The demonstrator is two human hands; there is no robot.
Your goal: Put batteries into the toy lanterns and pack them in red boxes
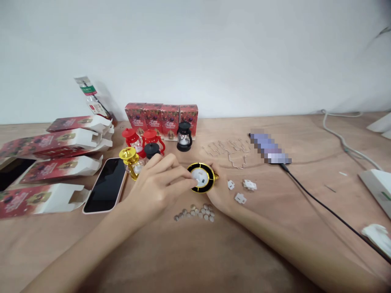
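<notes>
My right hand [220,188] grips a small gold lantern [202,177] lying on its side, its round black-and-gold base turned toward me. My left hand [160,179] is curled, fingertips pinched against the white centre of that base. Whether a small part sits between those fingertips I cannot make out. A pile of several button cell batteries [195,212] lies on the wooden table [195,252] just below both hands. Three small white plastic pieces [244,189] lie to the right of my right hand.
Toy lanterns stand behind my hands: gold [130,160], two red [140,140], two black [184,136]. Red boxes [161,116] line the wall; opened boxes [51,162] lie left. A phone [106,185] lies face up. Wire hooks [229,150] and a black cable [324,205] lie right.
</notes>
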